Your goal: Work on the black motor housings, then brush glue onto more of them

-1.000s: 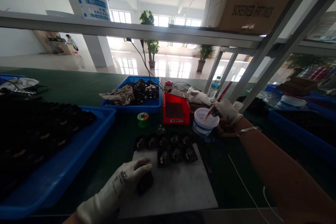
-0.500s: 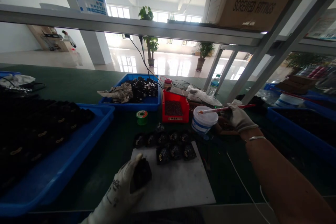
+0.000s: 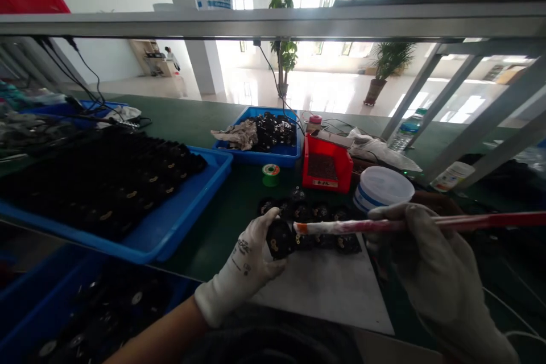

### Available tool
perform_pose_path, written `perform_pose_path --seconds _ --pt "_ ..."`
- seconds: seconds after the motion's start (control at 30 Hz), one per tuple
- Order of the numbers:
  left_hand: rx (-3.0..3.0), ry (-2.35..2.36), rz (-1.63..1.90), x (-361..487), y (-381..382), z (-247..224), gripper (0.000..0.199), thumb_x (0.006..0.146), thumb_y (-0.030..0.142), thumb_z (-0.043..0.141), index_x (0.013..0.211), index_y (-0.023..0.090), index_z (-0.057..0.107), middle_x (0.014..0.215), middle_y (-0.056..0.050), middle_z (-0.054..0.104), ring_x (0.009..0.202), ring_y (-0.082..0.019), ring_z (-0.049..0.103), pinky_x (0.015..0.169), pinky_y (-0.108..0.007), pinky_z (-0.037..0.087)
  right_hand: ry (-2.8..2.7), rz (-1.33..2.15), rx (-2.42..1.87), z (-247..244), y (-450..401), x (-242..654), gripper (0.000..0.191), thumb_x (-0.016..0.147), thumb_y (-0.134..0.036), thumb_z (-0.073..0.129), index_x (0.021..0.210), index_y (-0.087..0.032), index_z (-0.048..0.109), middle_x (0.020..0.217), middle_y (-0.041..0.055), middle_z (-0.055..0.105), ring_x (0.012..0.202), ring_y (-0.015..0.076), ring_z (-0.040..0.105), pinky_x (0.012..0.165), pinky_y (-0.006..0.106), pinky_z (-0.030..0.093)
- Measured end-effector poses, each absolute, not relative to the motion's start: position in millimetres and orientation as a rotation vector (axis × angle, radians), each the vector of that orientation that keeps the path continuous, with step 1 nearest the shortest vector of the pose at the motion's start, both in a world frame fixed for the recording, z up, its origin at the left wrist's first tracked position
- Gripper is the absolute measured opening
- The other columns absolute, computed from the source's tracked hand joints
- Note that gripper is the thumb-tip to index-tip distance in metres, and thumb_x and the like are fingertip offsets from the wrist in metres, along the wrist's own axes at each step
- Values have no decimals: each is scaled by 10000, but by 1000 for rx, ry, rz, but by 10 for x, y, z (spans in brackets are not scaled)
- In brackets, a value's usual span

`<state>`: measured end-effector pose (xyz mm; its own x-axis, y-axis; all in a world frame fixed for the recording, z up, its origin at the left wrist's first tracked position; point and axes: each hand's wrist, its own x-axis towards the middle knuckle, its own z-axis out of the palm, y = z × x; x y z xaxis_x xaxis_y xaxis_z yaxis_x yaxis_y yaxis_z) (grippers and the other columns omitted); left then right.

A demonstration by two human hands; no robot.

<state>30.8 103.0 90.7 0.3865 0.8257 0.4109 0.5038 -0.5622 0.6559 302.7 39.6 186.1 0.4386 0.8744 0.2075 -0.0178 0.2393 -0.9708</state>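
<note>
My left hand (image 3: 239, 267), in a white work glove, grips a black part with small brass contacts (image 3: 279, 239) between thumb and fingers. A red-handled brush (image 3: 362, 226) lies in the closed fingers of my gloved right hand (image 3: 435, 273). Its whitish, orange-stained tip points left and is close to the black part; whether they touch I cannot tell. Behind both hands stand rows of similar black parts (image 3: 347, 243), partly hidden by the brush. Under them lies a pale flat board (image 3: 333, 290). A white tub (image 3: 384, 185) sits just beyond my right hand.
A large blue tray (image 3: 170, 239) full of black parts is at left. Farther back are a blue tray (image 3: 273, 156) with a rag, a green-rimmed spool (image 3: 270, 175), a red bin (image 3: 326, 179) of small pieces and a water bottle (image 3: 407, 131). A shelf beam (image 3: 273, 27) crosses above.
My right hand has brought the brush from over the tub leftward and nearer, to the black part. My left hand has raised and turned that part, showing its contacts. The view has swung left.
</note>
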Motion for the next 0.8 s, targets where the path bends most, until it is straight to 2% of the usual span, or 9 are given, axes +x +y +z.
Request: perform_pose_path --seconds 0.1,0.2,0.33,0.6,0.7,0.8 --pt "2312 1092 1048 319 1016 907 987 803 208 854 1607 273 284 1489 -166 578 1354 -364 610 1125 -597 532 -1062 606 -1102 1776 282 2730 263 986 -472 724 877 -239 778 899 42 784 583 151 715 551 239 634" --pt "2371 1038 1048 309 1017 904 1070 786 157 862 1627 309 218 1540 -167 530 1388 -367 575 1137 -589 519 -1254 440 -1024 1711 244 2596 157 1037 -313 655 925 -272 759 958 30 773 742 165 751 638 230 645" --pt "2386 999 1057 295 1024 923 1085 800 171 868 1637 312 193 1530 -167 536 1372 -360 585 1137 -569 514 -1590 328 -1014 1714 207 2564 180 1014 -151 591 1027 -289 706 1019 22 762 931 166 760 781 224 636" --pt "2349 1003 994 279 1019 952 1067 795 178 888 1627 288 230 1459 -160 593 1297 -332 634 1097 -530 543 -1996 161 -952 1771 128 2528 218 957 -125 613 1125 -261 638 1059 59 776 908 197 796 775 255 662" --pt "2308 984 917 239 1042 976 1074 784 203 901 1626 303 242 1438 -133 615 1289 -320 638 1108 -532 531 -2041 202 -912 1770 113 2530 263 939 -104 620 1149 -261 635 1074 72 775 938 222 795 809 282 670" --pt "2265 932 855 182 1065 1040 1052 786 177 881 1628 307 264 1446 -117 624 1322 -311 622 1138 -516 510 -1989 347 -926 1816 111 2551 245 938 -100 604 1091 -289 635 1026 54 771 865 211 791 754 275 668"
